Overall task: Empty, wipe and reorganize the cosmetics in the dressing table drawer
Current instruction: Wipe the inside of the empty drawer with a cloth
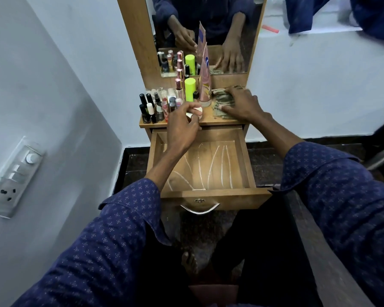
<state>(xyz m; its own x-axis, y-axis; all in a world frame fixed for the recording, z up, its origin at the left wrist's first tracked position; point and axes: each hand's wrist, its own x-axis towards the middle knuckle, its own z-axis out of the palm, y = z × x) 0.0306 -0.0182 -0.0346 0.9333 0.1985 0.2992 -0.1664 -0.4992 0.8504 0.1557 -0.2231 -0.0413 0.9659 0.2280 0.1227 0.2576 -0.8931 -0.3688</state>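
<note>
Wooden drawer (245,156), white streaks inside.

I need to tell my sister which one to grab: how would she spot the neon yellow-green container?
Start at the wooden dressing table top under the mirror. Among the cosmetics standing at its back, the neon container stands left of the tall pink tube. It alone is fluorescent yellow-green.

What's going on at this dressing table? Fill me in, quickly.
A person is clearing out the dressing table drawer, which stands pulled open with only white streaks on its bottom. The cosmetics stand grouped on the tabletop, with a neon yellow bottle and a pink tube behind them. The left hand pinches a small pale item at the tabletop's front edge. The right hand rests on a crumpled cloth, so wiping looks likely next.
</note>
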